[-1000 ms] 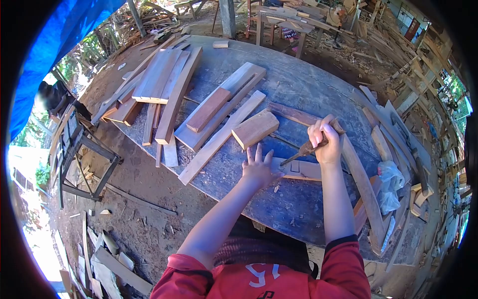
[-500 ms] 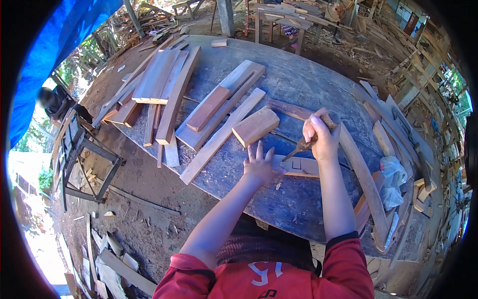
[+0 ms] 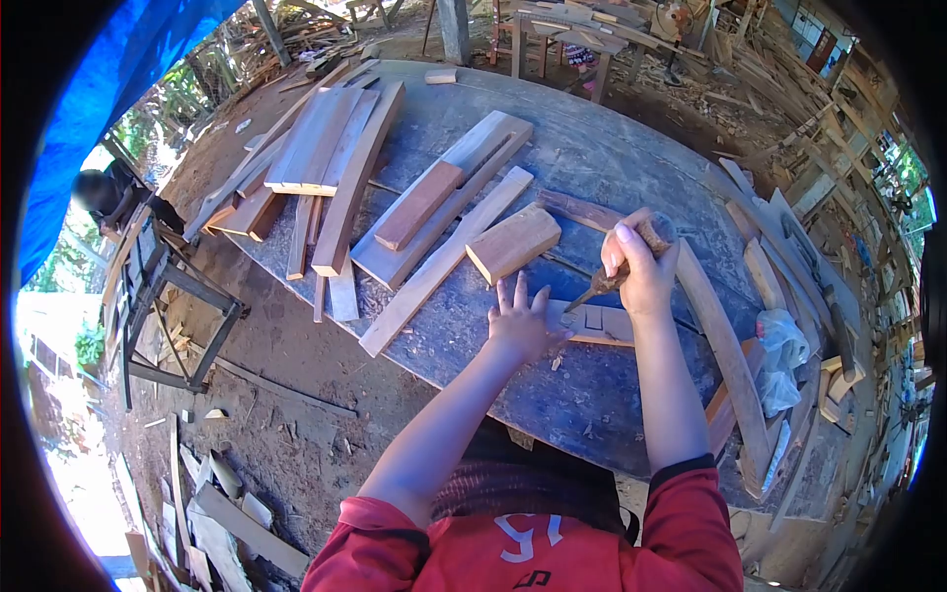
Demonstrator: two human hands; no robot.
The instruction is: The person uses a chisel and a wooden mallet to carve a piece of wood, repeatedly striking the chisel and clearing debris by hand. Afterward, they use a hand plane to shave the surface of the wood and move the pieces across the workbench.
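A short wooden piece (image 3: 614, 325) with dark rectangular outlines drawn on it lies on the worktable near my body. My left hand (image 3: 520, 328) rests over its left end, fingers spread and pointing away from me. In my right fist (image 3: 646, 268) is a chisel (image 3: 594, 289), its blade slanting down and left. The tip meets the wood beside my left hand, left of the marked outlines. Just beyond my left fingers sits a thick wooden block (image 3: 512, 243). Most of the chisel's handle is hidden by my right fingers.
Planks and a slotted board (image 3: 473, 153) cover the left of the worktable (image 3: 592, 128). A long curved wooden piece (image 3: 718, 340) and a plastic bag (image 3: 779, 360) lie to the right. A wooden frame (image 3: 178, 306) and a person (image 3: 118, 197) are at far left.
The view has tilted slightly, so the table appears shifted a little. Both hands, the chisel and the marked wood keep nearly the same places relative to each other.
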